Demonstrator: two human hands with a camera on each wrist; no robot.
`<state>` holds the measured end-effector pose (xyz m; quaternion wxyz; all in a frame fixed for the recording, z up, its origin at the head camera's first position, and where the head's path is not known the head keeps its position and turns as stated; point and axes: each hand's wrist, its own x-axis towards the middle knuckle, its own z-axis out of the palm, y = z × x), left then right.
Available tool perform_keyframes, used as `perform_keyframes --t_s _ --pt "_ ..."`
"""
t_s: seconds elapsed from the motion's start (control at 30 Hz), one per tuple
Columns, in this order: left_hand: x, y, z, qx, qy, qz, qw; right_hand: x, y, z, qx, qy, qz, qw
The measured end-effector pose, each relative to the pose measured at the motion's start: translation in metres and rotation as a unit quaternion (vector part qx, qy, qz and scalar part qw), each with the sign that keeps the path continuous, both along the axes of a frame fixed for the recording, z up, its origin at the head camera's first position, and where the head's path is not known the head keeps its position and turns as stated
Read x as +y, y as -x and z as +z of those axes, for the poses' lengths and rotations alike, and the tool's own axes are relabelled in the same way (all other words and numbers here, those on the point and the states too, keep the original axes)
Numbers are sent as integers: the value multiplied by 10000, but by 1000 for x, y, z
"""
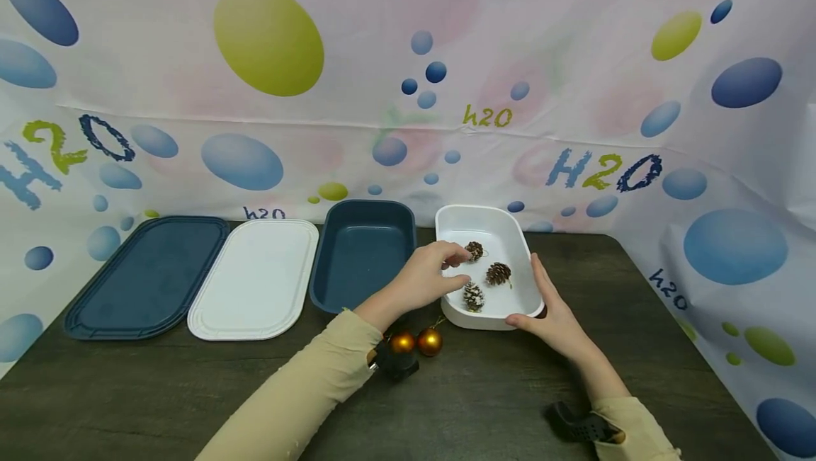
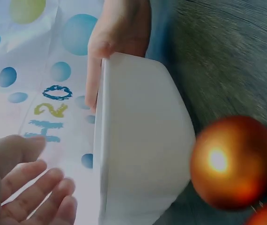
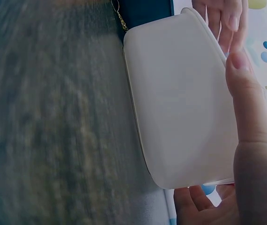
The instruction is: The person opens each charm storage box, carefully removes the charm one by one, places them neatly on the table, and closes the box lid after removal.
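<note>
A white plastic container [image 1: 491, 322] holds three pine cones: one at the back [image 1: 474, 250], one on the right [image 1: 499, 274], and a white-flecked one [image 1: 473, 297] at the front. Over its left part hovers my left hand [image 1: 426, 273], fingers loosely bent close to the back and front cones. The left wrist view shows nothing in that hand [image 2: 35, 197]. My right hand [image 1: 557, 312] holds the container's front right corner, thumb at the front rim and fingers along the right side. Two orange-gold Christmas balls [image 1: 430, 341] lie on the table just before the container, partly near my left wrist.
Left of the white container stands a dark blue container [image 1: 363, 217]. Further left lie a white lid [image 1: 255, 280] and a dark blue lid [image 1: 149, 277]. A patterned sheet [image 1: 395, 93] hangs behind the dark wood-look table [image 1: 484, 404]. Each wrist wears a black strap.
</note>
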<state>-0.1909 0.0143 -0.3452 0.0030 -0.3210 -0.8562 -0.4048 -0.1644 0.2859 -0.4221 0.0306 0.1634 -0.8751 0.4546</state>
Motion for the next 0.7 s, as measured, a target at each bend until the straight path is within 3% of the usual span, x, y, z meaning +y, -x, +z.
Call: perform_keyframes --t_s 0.13,0.43,0.7 --pt "15 7 -1 -136 264 -275 9992 0 0 0 5 -23 16 10000" --pt "34 12 -21 -282 871 -121 9957 0 0 0 -4 9 56 10000" --pt "37 11 -24 -29 1557 3 9878 0 0 1 51 -20 81 10000"
